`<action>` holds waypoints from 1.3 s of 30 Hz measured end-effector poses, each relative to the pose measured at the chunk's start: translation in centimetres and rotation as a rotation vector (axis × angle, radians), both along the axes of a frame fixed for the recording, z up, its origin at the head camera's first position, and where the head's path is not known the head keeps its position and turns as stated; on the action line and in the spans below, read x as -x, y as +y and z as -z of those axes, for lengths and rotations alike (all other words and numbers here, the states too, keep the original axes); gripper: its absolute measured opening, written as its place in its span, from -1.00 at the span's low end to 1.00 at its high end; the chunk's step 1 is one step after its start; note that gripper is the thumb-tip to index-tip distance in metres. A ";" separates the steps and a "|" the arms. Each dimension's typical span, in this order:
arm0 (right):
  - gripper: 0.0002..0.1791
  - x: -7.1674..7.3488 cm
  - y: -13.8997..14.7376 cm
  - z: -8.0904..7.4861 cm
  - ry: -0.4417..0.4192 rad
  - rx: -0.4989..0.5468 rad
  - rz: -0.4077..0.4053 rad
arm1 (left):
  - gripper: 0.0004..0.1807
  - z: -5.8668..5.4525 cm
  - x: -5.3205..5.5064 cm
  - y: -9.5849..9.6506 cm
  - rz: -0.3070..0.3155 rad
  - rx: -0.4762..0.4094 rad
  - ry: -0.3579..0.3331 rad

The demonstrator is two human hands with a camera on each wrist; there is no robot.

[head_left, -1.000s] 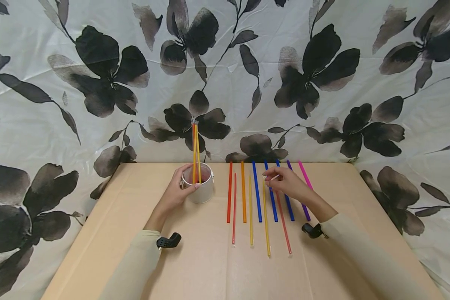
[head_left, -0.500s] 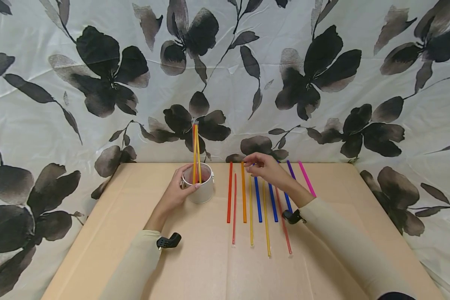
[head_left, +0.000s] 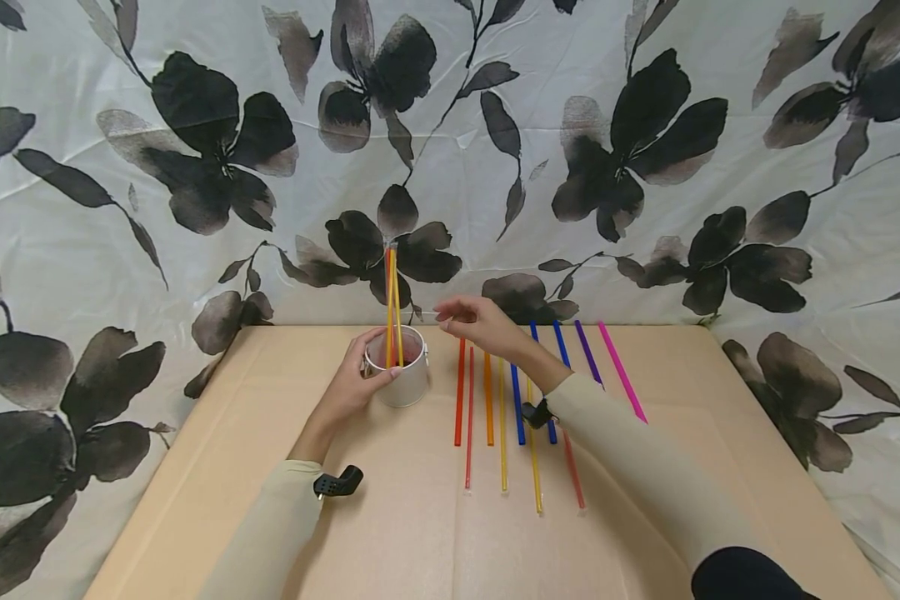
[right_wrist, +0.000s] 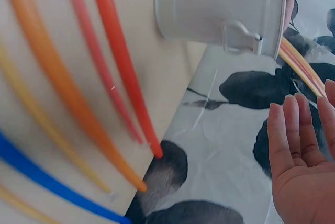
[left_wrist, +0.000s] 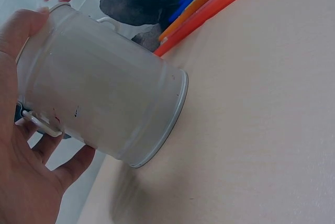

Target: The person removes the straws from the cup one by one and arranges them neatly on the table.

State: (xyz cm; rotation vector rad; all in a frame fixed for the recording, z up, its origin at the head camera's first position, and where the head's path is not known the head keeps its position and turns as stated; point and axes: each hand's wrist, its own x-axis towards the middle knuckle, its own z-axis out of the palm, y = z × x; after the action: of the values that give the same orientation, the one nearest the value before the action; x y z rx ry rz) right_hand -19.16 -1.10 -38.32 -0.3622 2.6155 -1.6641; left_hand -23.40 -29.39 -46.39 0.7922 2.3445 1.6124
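My left hand [head_left: 350,382] grips the side of a small white metal pail [head_left: 407,387], thumb near the rim in the head view. Several thin yellow and orange-red sticks [head_left: 393,292] stand upright in the pail, rising well above its rim. The left wrist view shows the pail's wall [left_wrist: 104,82] between thumb and fingers. To the right of the pail, my right hand [head_left: 487,327] hovers above the tops of the red sticks. In the right wrist view its fingers [right_wrist: 293,135] are extended with nothing visible between them, close to the sticks in the pail.
A row of thick and thin sticks lies on the table [head_left: 390,533], among them a red stick [head_left: 459,408], an orange stick [head_left: 488,400], blue ones, a purple stick [head_left: 588,354] and a pink stick [head_left: 622,371]. Floral cloth [head_left: 495,208] hangs behind the table's back edge.
My right hand has moved left from over the blue and yellow sticks at the row's right toward the pail. My left hand and the pail have stayed in place.
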 end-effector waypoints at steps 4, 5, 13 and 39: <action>-0.63 1.1 -1.4 0.0 -0.002 -0.016 -0.024 | -0.14 0.0 0.0 0.0 0.003 -0.005 0.001; -0.62 1.3 -1.7 0.1 -0.005 -0.012 -0.029 | -0.14 -0.1 0.0 0.0 0.003 -0.007 0.000; -0.59 3.4 -3.4 1.5 -0.003 0.009 -0.089 | -0.14 -0.1 0.1 0.0 0.009 -0.006 0.002; -0.70 3.4 -4.6 0.4 0.115 0.137 0.089 | -0.13 -0.3 0.0 -0.2 0.038 -0.041 -0.022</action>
State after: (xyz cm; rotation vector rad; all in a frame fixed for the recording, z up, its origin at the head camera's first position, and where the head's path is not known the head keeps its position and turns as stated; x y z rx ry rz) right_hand -22.60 -5.72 -38.72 -0.3599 2.6411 -1.9122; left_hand -23.36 -29.59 -46.14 0.8180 2.2751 1.6500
